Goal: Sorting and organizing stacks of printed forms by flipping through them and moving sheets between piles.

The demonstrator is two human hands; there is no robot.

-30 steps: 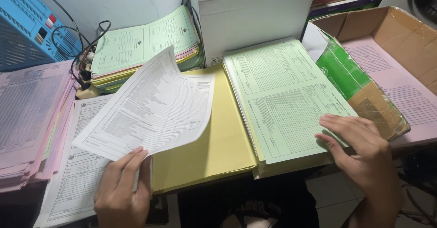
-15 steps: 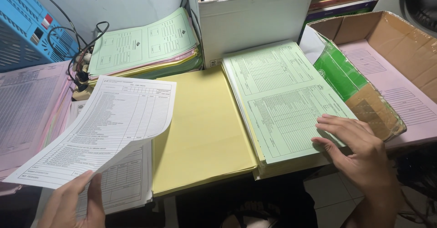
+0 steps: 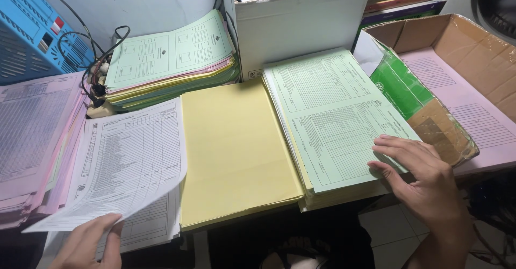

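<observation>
Our left hand (image 3: 88,242) pinched a white printed form (image 3: 126,164) at its lower edge, nearly laid on the white stack (image 3: 153,223). Our right hand (image 3: 422,175) rested open, flat on the green stack (image 3: 333,116), still unsorted.

wall (image 3: 156,0): pale blue | floor (image 3: 395,231): white tiles | light: even

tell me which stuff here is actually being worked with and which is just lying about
In hand:
left hand holding the white form sheet over the white stack
right hand resting on the green form stack
yellow stack between them

Lying about:
pink stack
cardboard box
green packet
blue crate
</observation>
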